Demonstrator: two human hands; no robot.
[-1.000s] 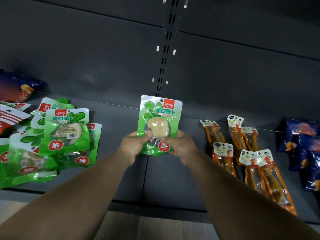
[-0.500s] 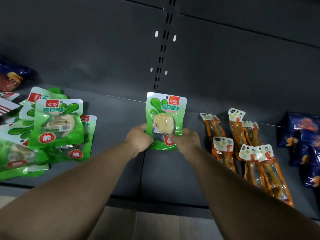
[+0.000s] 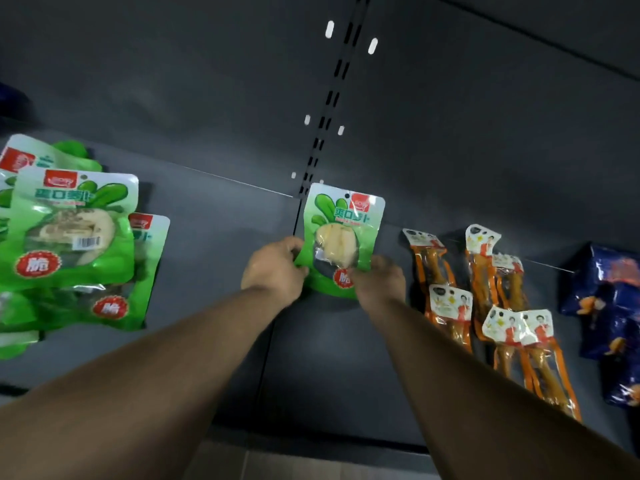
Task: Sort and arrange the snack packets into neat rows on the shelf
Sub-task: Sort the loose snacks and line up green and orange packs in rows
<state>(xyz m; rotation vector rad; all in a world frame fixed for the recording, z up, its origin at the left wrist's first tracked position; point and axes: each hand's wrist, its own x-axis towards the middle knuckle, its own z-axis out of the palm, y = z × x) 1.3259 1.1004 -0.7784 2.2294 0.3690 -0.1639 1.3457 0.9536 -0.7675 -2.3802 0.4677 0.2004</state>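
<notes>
A green radish snack packet (image 3: pixel 341 230) stands upright near the back of the dark shelf (image 3: pixel 214 258), at the middle. My left hand (image 3: pixel 273 268) grips its lower left edge and my right hand (image 3: pixel 379 280) pinches its lower right corner. A loose pile of the same green packets (image 3: pixel 74 237) lies on the shelf's left side. Several orange stick-snack packets (image 3: pixel 485 299) lie to the right of my right hand.
Dark blue snack bags (image 3: pixel 613 313) sit at the far right of the shelf. The grey back panel (image 3: pixel 450 133) with a slotted upright rises just behind the held packet. The shelf's front edge (image 3: pixel 311 441) runs below my forearms.
Both hands have carried the green packet away from me, toward the back panel and slightly right. The view has shifted right, so the left pile shows less.
</notes>
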